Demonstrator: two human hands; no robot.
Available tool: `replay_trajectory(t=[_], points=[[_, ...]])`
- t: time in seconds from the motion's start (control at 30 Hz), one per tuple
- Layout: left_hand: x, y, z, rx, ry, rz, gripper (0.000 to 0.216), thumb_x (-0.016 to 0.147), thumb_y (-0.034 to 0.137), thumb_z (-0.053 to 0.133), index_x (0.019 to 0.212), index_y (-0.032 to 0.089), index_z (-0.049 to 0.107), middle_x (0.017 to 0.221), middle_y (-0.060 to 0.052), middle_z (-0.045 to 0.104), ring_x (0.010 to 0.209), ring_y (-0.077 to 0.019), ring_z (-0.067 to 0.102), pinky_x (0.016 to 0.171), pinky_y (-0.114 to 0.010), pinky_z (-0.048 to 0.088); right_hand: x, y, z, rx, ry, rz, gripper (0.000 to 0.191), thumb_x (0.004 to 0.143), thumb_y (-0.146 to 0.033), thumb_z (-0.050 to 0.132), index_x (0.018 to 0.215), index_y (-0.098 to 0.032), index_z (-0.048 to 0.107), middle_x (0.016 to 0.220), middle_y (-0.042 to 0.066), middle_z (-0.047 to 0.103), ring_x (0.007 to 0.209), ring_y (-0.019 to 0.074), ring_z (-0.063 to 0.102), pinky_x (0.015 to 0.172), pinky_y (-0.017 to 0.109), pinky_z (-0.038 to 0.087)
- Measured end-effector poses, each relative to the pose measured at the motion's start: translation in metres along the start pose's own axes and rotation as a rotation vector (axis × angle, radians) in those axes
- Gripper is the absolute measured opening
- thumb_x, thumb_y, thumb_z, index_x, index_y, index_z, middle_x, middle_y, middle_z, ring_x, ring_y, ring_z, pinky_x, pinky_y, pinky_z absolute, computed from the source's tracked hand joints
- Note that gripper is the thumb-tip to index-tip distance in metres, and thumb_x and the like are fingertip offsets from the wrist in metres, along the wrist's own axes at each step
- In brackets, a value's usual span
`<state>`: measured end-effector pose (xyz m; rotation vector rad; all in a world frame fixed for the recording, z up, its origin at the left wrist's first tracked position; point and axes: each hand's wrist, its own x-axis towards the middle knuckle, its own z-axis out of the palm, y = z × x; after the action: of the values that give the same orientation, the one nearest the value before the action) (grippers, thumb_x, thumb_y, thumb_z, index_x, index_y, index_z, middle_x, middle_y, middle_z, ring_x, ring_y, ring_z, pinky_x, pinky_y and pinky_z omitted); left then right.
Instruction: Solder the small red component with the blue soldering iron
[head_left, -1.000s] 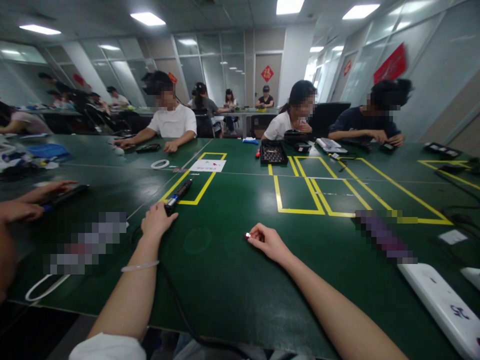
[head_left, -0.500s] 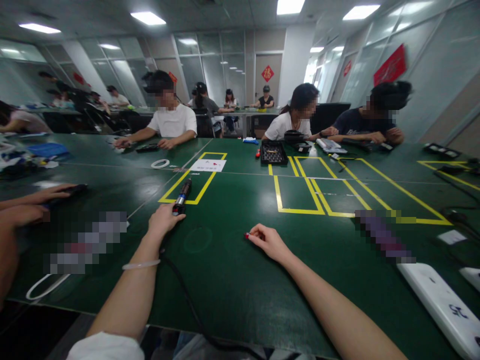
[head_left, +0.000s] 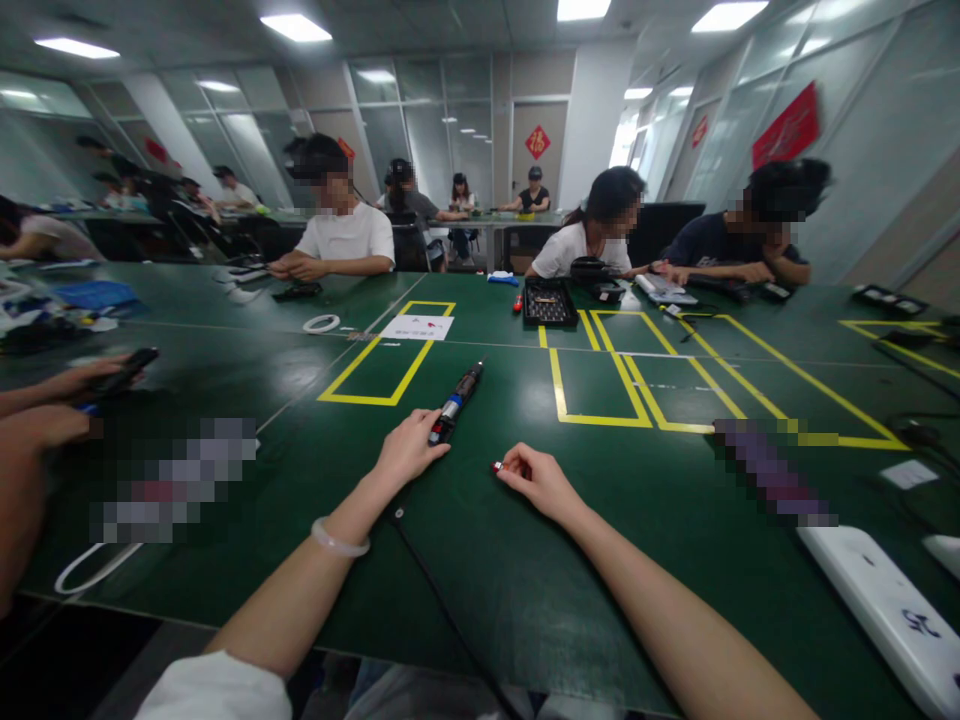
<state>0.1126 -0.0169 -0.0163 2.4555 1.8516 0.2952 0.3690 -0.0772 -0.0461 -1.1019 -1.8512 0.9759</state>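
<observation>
My left hand (head_left: 406, 452) grips the near end of a black corded tool with a blue band (head_left: 455, 402), which lies on the green table (head_left: 465, 560) pointing away to the upper right. Its black cable (head_left: 442, 610) trails back toward me. My right hand (head_left: 534, 478) rests on the table a short way to the right, fingers pinched on a small red and silver part (head_left: 496, 467). A pale bangle (head_left: 339, 542) sits on my left wrist.
Yellow tape rectangles (head_left: 386, 365) (head_left: 600, 385) mark the table ahead. A white power strip (head_left: 885, 610) lies at the right. A black parts tray (head_left: 547, 302) stands farther back. Another person's hands (head_left: 52, 400) work at the left. Several people sit across the table.
My left hand has carried the corded tool to the right, from the left yellow rectangle to just beside my right hand. The right hand has stayed put on the small part.
</observation>
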Motion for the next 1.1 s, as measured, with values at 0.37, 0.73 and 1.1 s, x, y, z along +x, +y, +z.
replay_trajectory(t=[0.37,0.73,1.1], points=[[-0.018,0.069,0.016,-0.217,-0.04,0.309,0.063,0.079,0.034,0.063,0.137,0.022,0.041,0.134,-0.008,0.047,0.119,-0.0247,0.048,0.098,-0.035,0.043,0.001,0.01,-0.002,-0.219,0.101,0.038,0.013,0.082,-0.03,0.062,0.08,-0.019,0.055,0.064,-0.004,0.056,0.056,0.0111,0.052,0.054,0.02,0.036],[-0.022,0.074,0.014,-0.232,-0.079,0.35,0.061,0.08,0.034,0.061,0.136,0.022,0.041,0.136,-0.009,0.045,0.12,-0.0254,0.047,0.099,-0.036,0.043,0.001,0.009,0.0,-0.332,0.074,0.011,0.014,0.08,-0.026,0.065,0.077,-0.019,0.054,0.065,-0.003,0.058,0.058,0.012,0.051,0.055,0.02,0.033],[-0.028,0.084,0.009,-0.167,-0.103,0.342,0.063,0.082,0.034,0.057,0.14,0.024,0.034,0.138,-0.009,0.043,0.121,-0.0253,0.047,0.093,-0.036,0.047,0.003,0.004,0.002,-0.171,0.042,-0.018,0.011,0.078,-0.019,0.065,0.078,-0.019,0.054,0.059,-0.006,0.052,0.054,0.0107,0.047,0.054,0.02,0.033]])
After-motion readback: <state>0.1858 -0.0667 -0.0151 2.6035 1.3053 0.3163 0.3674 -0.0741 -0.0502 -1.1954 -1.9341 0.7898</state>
